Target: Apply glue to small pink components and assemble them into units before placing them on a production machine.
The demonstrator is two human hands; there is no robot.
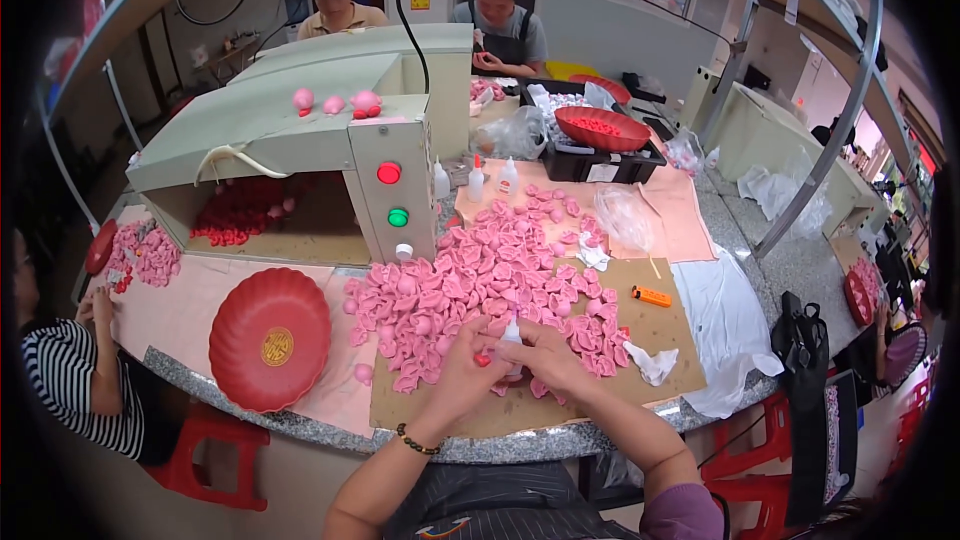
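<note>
My two hands meet above a heap of pink petal-shaped pieces point(480, 270) at the front of the table. My left hand point(462, 365) is closed on a small red piece point(482, 358), its fingers pinched together. A small white squeeze bottle point(512, 332) with a narrow tip stands upright in my right hand point(550, 355), whose fingers wrap round it. The bottle is right beside the fingers of my left hand. Whether its tip touches anything cannot be made out. Beneath my hands lies a brown board point(425, 408), mostly covered by the pink pieces.
Left of the heap sits a red scalloped bowl point(270, 340). Behind it stands a grey machine point(395, 160) holding red pieces. White bottles point(475, 183), a black crate point(600, 168) and a red dish point(602, 128) are farther back. An orange lighter point(651, 296) lies right. Other people work around the table.
</note>
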